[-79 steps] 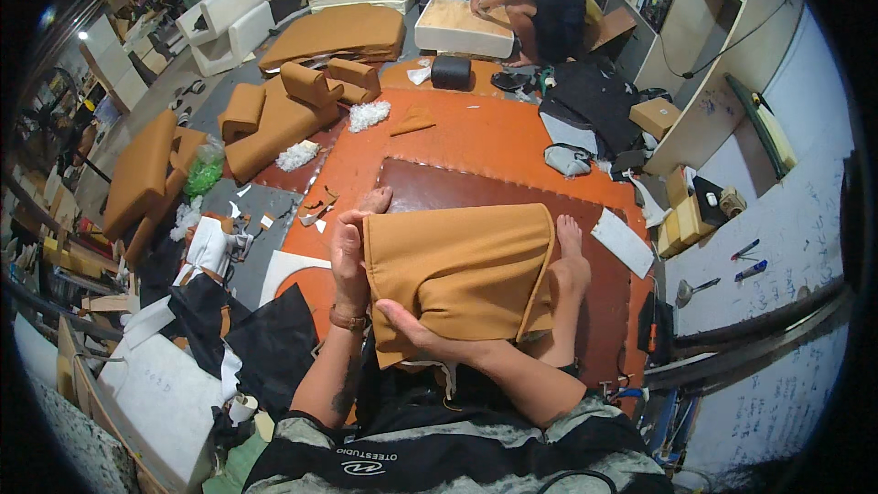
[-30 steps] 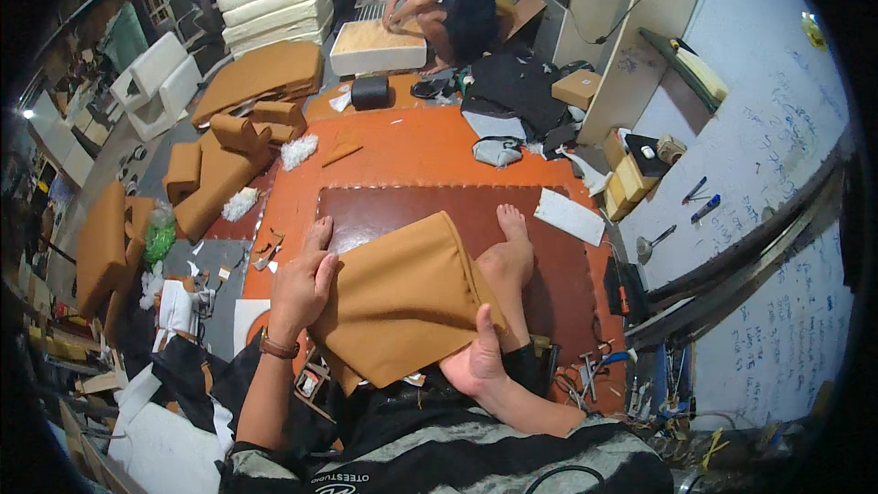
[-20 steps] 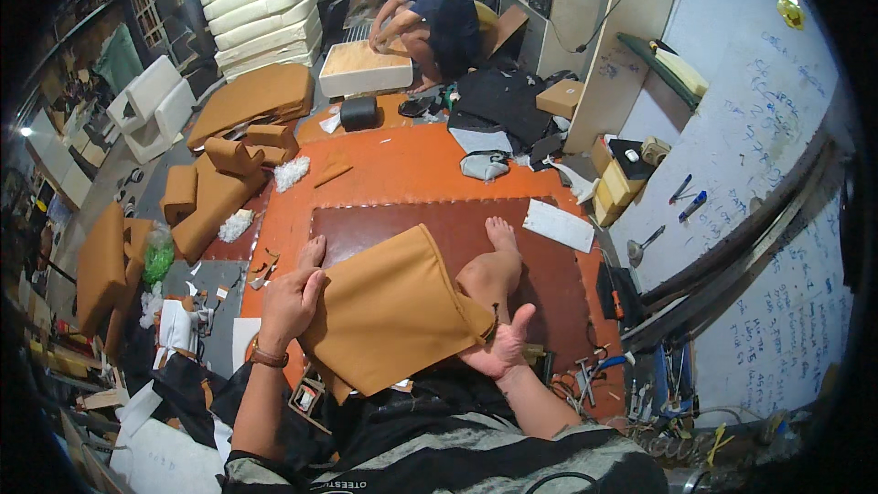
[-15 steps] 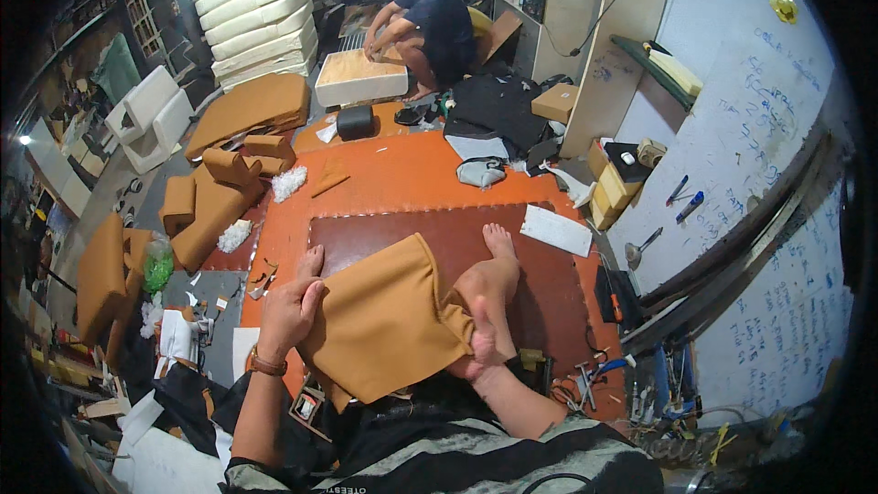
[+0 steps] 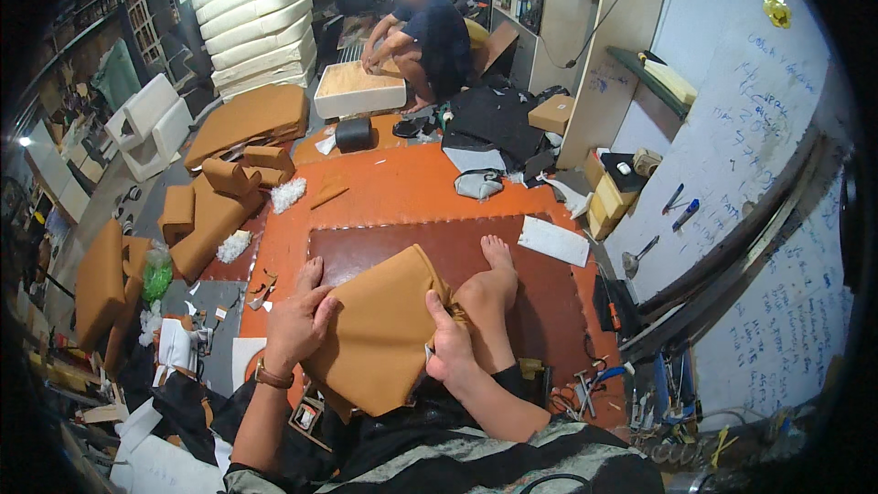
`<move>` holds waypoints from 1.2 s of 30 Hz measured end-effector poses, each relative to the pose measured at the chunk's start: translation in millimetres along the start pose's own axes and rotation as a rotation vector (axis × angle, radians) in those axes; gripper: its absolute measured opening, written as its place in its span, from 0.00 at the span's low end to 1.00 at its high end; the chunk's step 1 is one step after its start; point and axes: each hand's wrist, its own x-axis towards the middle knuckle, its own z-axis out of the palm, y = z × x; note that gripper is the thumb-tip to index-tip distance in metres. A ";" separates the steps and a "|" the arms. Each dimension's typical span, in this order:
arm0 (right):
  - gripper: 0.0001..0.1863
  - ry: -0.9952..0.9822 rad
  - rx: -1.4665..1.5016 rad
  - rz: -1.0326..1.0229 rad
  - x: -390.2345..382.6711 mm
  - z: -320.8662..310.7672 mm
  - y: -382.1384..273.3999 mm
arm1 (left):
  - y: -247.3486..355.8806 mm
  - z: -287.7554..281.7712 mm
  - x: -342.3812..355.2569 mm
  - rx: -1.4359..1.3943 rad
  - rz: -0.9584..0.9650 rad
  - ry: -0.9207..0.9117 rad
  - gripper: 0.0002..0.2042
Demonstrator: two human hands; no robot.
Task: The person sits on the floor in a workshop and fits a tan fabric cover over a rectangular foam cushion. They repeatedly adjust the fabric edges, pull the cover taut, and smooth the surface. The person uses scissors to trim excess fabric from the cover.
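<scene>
A tan upholstery cover (image 5: 370, 329) spans my lap between both hands, its far corner raised and its right side creased. On its left edge, my left hand (image 5: 297, 325) is closed, thumb on top and fingers hidden beneath. My right hand (image 5: 446, 343) grips the right side, thumb lying over the material and fingers curled under it. The bunched folds of the cover rest beside my bent right leg (image 5: 489, 297). What lies inside or under the cover is mostly hidden.
Orange and maroon mats (image 5: 412, 174) spread ahead. Tan cushions (image 5: 215, 210) lie left, near a stack of white foam (image 5: 251, 18). A person (image 5: 430, 37) squats at the back by a foam block (image 5: 357, 96). Hand tools (image 5: 590, 384) lie at right, beside a written-on wall (image 5: 732, 174).
My right hand has moved left and up along the cover, its thumb now over the material. The cover's right side is drawn inward; the left hand has shifted slightly left and down.
</scene>
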 end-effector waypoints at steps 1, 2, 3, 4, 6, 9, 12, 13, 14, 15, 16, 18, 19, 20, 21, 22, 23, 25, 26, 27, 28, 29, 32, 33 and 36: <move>0.22 -0.021 -0.008 -0.021 -3.9 5.6 -0.8 | -6.9 9.0 0.8 0.032 0.064 0.048 0.13; 0.22 -0.037 -0.020 -0.050 -10.6 13.9 -6.1 | 0.6 10.6 4.5 -0.012 0.041 0.021 0.15; 0.22 -0.053 -0.032 -0.078 -17.3 22.7 -11.8 | 9.1 10.4 7.6 -0.053 0.017 -0.006 0.17; 0.22 -0.094 -0.102 -0.101 -22.4 30.9 -18.2 | 19.4 9.6 13.2 -0.119 -0.003 0.001 0.17; 0.22 -0.167 -0.242 -0.160 -35.5 46.6 -36.9 | 45.3 8.9 29.4 -0.257 -0.030 0.006 0.17; 0.23 -0.247 -1.037 -0.794 -58.2 86.3 -52.2 | 45.0 11.4 37.9 -0.466 -0.010 -0.015 0.24; 0.26 -0.367 -0.982 -0.670 -51.2 75.1 -50.8 | 47.6 19.5 27.3 -0.455 0.006 -0.033 0.28; 0.24 -0.372 -0.979 -0.656 -54.0 70.4 -51.6 | 61.7 17.1 18.4 -0.467 0.003 0.007 0.28; 0.23 -0.359 -1.025 -0.747 -58.1 72.1 -48.1 | 75.0 13.6 10.8 -0.478 0.000 0.048 0.28; 0.21 -0.350 -1.070 -0.833 -65.4 77.4 -43.8 | 71.5 17.7 8.0 -0.428 0.007 0.128 0.27; 0.20 -0.333 -1.040 -0.778 -67.2 75.0 -33.2 | 66.6 20.6 2.4 -0.373 0.003 0.204 0.26; 0.19 -0.307 -0.987 -0.677 -62.0 71.2 -18.4 | 19.0 53.0 4.1 -0.132 0.031 0.406 0.23; 0.19 -0.291 -0.958 -0.632 -56.3 70.3 -13.1 | 11.6 52.4 3.3 -0.084 0.039 0.427 0.21; 0.19 -0.274 -0.930 -0.587 -51.4 69.3 -8.5 | 4.8 53.2 0.0 -0.037 0.042 0.443 0.20; 0.17 -0.252 -0.911 -0.604 -46.4 68.2 -6.5 | 5.3 46.7 2.0 -0.072 0.032 0.390 0.19; 0.17 -0.236 -0.906 -0.625 -45.0 68.3 -9.2 | 11.8 42.7 6.9 -0.123 0.030 0.337 0.18; 0.16 -0.219 -0.900 -0.649 -43.6 68.6 -12.6 | 24.2 40.5 10.1 -0.288 0.037 0.297 0.17; 0.16 -0.209 -0.876 -0.637 -37.5 59.4 -14.2 | 56.9 29.7 11.4 -0.706 0.030 0.248 0.15; 0.16 -0.214 -0.855 -0.602 -35.5 58.5 -12.4 | 47.4 53.8 16.9 -0.999 0.048 0.195 0.14; 0.16 -0.211 -0.841 -0.566 -35.3 56.1 -13.0 | 38.8 80.0 23.3 -1.297 0.051 0.136 0.13; 0.16 -0.203 -0.823 -0.533 -32.8 51.9 -13.4 | 37.9 87.4 23.8 -1.311 0.046 0.123 0.13; 0.16 -0.201 -0.897 -0.623 -29.4 48.2 -10.5 | 36.7 94.1 23.8 -1.325 0.041 0.111 0.14; 0.18 -0.147 -0.913 -0.401 -18.1 39.2 -7.8 | 43.7 84.9 20.1 -1.067 -0.017 0.213 0.17; 0.18 -0.149 -0.940 -0.395 -18.0 41.6 -3.4 | 39.7 82.3 19.1 -0.973 -0.031 0.251 0.18; 0.18 -0.191 -0.982 -0.403 -17.5 45.7 6.9 | 22.5 86.0 15.5 -0.737 -0.050 0.339 0.21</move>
